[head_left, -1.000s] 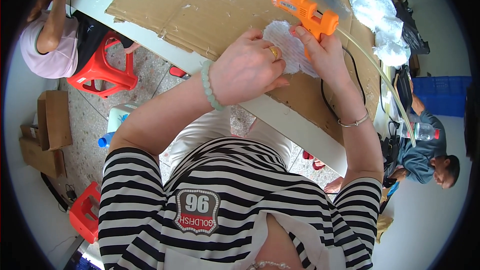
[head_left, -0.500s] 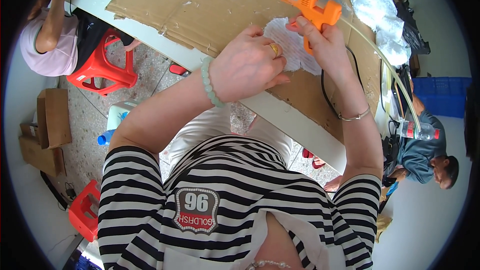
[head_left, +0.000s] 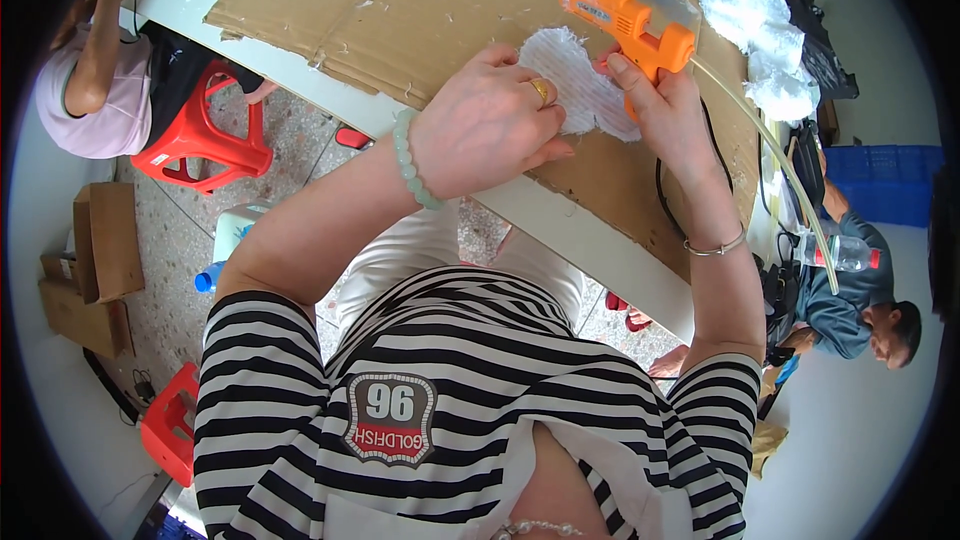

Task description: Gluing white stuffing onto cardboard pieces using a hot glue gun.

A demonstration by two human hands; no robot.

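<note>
- OK, white fabric piece [head_left: 572,80] sits on the cardboard [head_left: 330,30] covering the surface [head_left: 560,225]; best kept flat.
- Left hand [head_left: 490,122] curled at its left edge, fingertips hidden; can't tell if it's pinching anything.
- Right hand [head_left: 668,110] wrapped round orange glue gun [head_left: 628,22], tip pointing away; keep that clear of skin.
- Don't let black cord [head_left: 660,185] or long glue stick [head_left: 777,143] drag.

Speckled floor [head_left: 176,250], red stool [head_left: 235,146], seemingly white wall [head_left: 850,440]

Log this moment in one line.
left hand: at edge of white pad | right hand: holding glue gun | pad: over cardboard
</note>
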